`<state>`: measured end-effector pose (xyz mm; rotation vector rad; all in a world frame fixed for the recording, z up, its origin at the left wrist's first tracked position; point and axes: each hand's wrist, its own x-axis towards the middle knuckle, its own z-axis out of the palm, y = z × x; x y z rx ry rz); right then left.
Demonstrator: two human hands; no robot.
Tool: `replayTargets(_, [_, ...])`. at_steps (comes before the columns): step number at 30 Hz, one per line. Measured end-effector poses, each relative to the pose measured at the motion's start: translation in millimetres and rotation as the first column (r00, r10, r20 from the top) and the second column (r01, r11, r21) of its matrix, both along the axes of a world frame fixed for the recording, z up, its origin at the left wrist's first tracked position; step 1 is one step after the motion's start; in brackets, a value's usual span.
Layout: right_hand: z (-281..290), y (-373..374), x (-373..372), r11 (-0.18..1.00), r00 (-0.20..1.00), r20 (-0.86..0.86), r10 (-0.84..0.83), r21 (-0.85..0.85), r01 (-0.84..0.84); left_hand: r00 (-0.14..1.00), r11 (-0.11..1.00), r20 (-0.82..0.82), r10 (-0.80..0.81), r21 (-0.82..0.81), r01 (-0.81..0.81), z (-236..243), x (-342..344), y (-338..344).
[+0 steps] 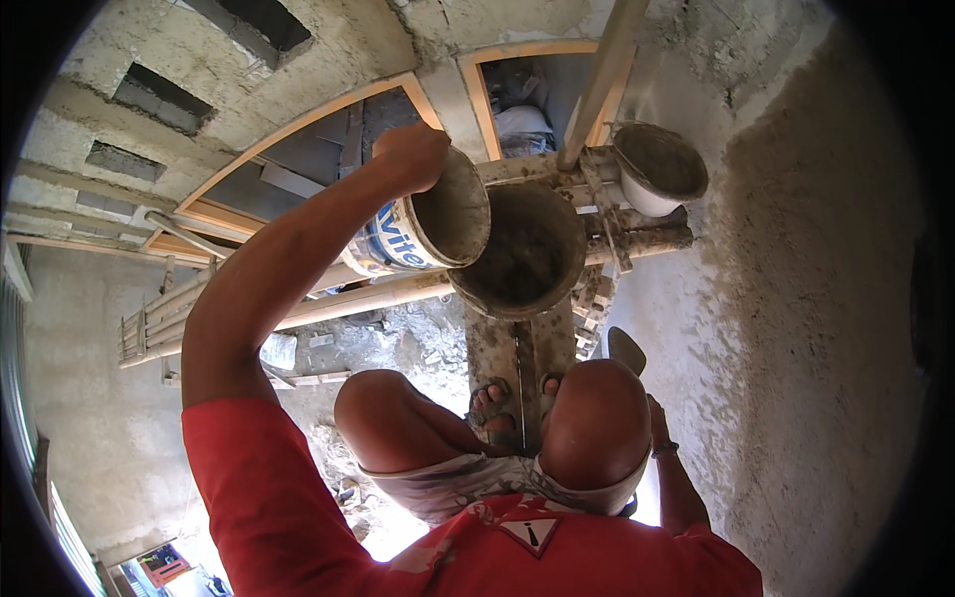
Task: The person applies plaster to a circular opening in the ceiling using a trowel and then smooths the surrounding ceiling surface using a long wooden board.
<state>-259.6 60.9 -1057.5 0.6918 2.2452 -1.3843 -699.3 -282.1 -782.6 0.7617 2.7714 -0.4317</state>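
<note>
My left hand (pixel 412 157) grips the rim of a white bucket (pixel 381 246) with blue lettering. The bucket is tilted, its mouth turned toward a round, mortar-caked tub (pixel 569 286) that sits on the planks in front of me. Dark grey material shows in the tub; whether any is flowing from the bucket I cannot tell. Low beside my right knee, my right hand (pixel 659 426) is closed around a trowel, its fingers partly hidden by the knee. The trowel's blade (pixel 626 351) points up and away from me, close to the wall.
I squat on narrow scaffold planks (pixel 490 345) with bamboo poles (pixel 383 295) crossing ahead. A smaller bucket (pixel 648 198) stands at the far right by an upright wooden post (pixel 599 85). A partly plastered wall (pixel 796 328) rises on the right. Rubble lies far below, and wooden-framed openings (pixel 448 99) are ahead.
</note>
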Motion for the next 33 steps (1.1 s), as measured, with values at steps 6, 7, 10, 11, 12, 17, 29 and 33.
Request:
replayTargets(6, [-2, -3, 8, 0.999, 0.999, -0.040, 0.016, 0.035, -0.015, 1.000, 0.998, 0.018, 0.006, -0.069, -0.005, 2, 3, 23])
replayTargets(7, [2, -5, 5, 0.999, 1.000, -0.030, 0.006, 0.032, -0.005, 1.000, 0.997, 0.021, 0.021, -0.072, -0.019, 3, 4, 25])
replayTargets(10, [7, -8, 3, 0.999, 1.000, -0.008, -0.026, 0.039, 0.026, 1.000, 0.996, 0.017, 0.008, -0.088, -0.007, 3, 6, 28])
replayTargets(11, [4, -7, 4, 0.998, 1.000, -0.014, -0.014, 0.055, 0.015, 1.000, 0.997, 0.011, 0.002, -0.082, -0.001, 3, 6, 29])
replayTargets(12, [2, -7, 5, 0.998, 1.000, -0.028, -0.007, 0.065, 0.009, 1.000, 0.997, 0.005, -0.003, -0.077, 0.004, 2, 6, 29])
replayTargets(17, [-5, -12, 10, 0.995, 0.997, -0.080, -0.023, 0.099, 0.031, 0.999, 0.996, 0.010, -0.038, -0.079, 0.038, 4, 12, 35])
replayTargets(29, [7, -18, -11, 0.991, 1.000, 0.030, 0.007, 0.134, -0.011, 0.998, 0.998, -0.011, -0.059, -0.019, 0.059, 5, 22, 45])
replayTargets(33, [0, -15, -11, 0.991, 1.000, -0.013, 0.014, 0.136, -0.012, 0.997, 0.997, -0.007, -0.071, -0.036, 0.070, 1, 23, 51])
